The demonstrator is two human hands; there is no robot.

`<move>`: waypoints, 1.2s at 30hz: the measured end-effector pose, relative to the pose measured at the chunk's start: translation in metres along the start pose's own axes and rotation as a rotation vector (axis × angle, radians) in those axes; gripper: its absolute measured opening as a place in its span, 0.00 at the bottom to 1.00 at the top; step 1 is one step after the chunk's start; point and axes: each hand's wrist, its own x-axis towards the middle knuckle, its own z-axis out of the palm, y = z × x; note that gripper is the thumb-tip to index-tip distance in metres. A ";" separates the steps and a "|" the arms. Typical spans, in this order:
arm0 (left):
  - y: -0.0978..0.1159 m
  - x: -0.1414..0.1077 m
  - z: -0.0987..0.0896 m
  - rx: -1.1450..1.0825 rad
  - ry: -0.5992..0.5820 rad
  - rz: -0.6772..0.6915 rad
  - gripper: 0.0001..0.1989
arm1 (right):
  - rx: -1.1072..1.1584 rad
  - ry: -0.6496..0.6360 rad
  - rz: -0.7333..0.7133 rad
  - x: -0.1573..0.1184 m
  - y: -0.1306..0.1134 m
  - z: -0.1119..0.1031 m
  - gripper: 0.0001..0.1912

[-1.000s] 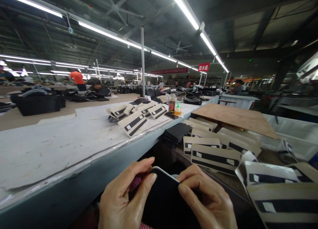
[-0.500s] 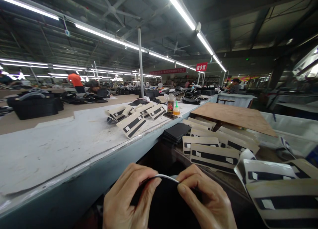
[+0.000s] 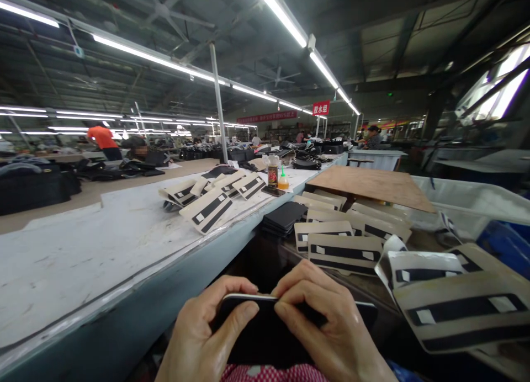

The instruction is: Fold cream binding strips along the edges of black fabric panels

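Note:
In the head view, a black panel with a thin pale edge (image 3: 260, 335) stands up low in front of me, above a red checked cloth. My left hand (image 3: 209, 321) pinches its upper edge near the left corner, thumb on the near face and fingers behind. Close to the middle of that same edge, my right hand (image 3: 321, 313) has thumb and fingers closed on it. The fingertips of both hands are only a short gap apart. The panel's right end shows past my right hand, and its far face is hidden.
Beige panels with black strips (image 3: 345, 252) lie overlapping on the right, beside a stack of black panels (image 3: 285, 216). The white-topped table (image 3: 103, 260) runs along the left, carrying more beige panels (image 3: 207, 208) and a glue bottle (image 3: 283, 179). Behind is a brown board (image 3: 368, 186).
The panel's top edge was arched between my hands and now lies nearly straight. My right hand has moved left along the edge, closer to my left. The view has turned slightly right.

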 end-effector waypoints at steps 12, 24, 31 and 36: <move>-0.012 -0.004 0.014 0.186 0.131 0.176 0.08 | -0.090 -0.154 -0.036 0.015 0.008 -0.002 0.12; -0.059 0.018 0.046 0.478 0.486 0.497 0.17 | -0.548 -0.394 0.049 0.001 0.066 0.027 0.12; -0.071 0.023 0.036 0.524 0.533 0.427 0.16 | -0.433 -0.506 0.146 0.002 0.075 0.032 0.27; -0.075 0.017 0.031 0.494 0.547 0.312 0.14 | -0.094 -0.448 0.317 -0.004 0.071 0.019 0.26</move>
